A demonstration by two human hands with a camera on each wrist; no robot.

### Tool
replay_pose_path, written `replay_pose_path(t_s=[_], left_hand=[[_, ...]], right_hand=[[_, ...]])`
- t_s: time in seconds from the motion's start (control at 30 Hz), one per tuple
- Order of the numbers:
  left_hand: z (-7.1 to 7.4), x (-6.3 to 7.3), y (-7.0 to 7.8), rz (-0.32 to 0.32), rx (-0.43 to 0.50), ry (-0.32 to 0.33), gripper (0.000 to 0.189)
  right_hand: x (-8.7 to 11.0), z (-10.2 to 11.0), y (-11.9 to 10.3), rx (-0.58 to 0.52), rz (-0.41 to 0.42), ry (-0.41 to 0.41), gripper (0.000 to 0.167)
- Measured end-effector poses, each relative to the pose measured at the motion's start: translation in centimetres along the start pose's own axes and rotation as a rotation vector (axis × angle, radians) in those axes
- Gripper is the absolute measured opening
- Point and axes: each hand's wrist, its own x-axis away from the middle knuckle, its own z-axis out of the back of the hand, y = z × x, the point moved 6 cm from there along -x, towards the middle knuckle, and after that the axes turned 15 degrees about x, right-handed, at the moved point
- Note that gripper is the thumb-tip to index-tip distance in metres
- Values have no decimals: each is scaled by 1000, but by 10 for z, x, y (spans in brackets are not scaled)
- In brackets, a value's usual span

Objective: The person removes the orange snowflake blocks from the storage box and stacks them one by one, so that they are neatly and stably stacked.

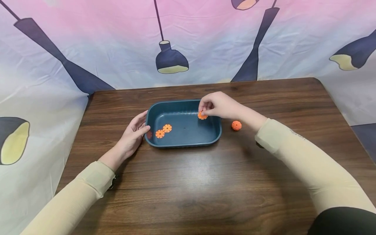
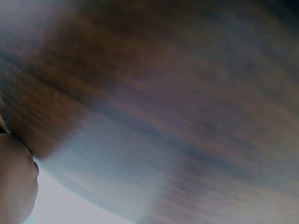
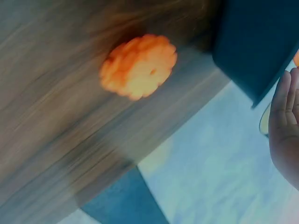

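Note:
A dark blue rectangular tray (image 1: 184, 145) stands on the wooden table. My left hand (image 1: 130, 138) grips its left end, thumb over the rim and fingers along the outside wall. Over the tray's right part, my right hand (image 1: 218, 105) pinches an orange notched plastic disc (image 1: 202, 116) between thumb and fingertips. Two more discs lie in the tray near its left end, one disc (image 1: 167, 128) close beside the other disc (image 1: 160, 133). In the right wrist view, part of my right hand (image 3: 286, 126) shows at the right edge, by the tray's wall (image 3: 252, 51).
To the right of the tray, a small stack of orange discs (image 1: 236, 125) sits on the table (image 1: 188, 186), below my right forearm. Seen closer in the right wrist view, the stack (image 3: 138, 67) has scalloped edges. A printed cloth (image 1: 123, 49) hangs behind the table.

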Motion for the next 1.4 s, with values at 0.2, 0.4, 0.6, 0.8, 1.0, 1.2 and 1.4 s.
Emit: replay_pose_path(t_s=[0.2, 0.4, 0.6, 0.8, 1.0, 1.2, 1.4], left_hand=[[1, 1, 0, -6, 9, -4, 57], [0, 0, 1, -6, 7, -7, 57], [0, 0, 0, -2, 6, -2, 57], [1, 0, 0, -5, 3, -11, 58], [1, -1, 0, -6, 5, -9, 57], [1, -2, 0, -7, 5, -8, 57], [1, -1, 0, -8, 10, -9, 57]], right_hand=[[25, 12, 17, -32, -53, 43, 5], [47, 16, 37, -52, -131, 77, 6], [68, 14, 50, -74, -189, 91, 9], [80, 6, 65, -67, -228, 88, 11], [89, -2, 81, -49, -261, 84, 11], [94, -7, 90, -66, -274, 66, 8], [97, -13, 95, -96, -293, 32, 9]])
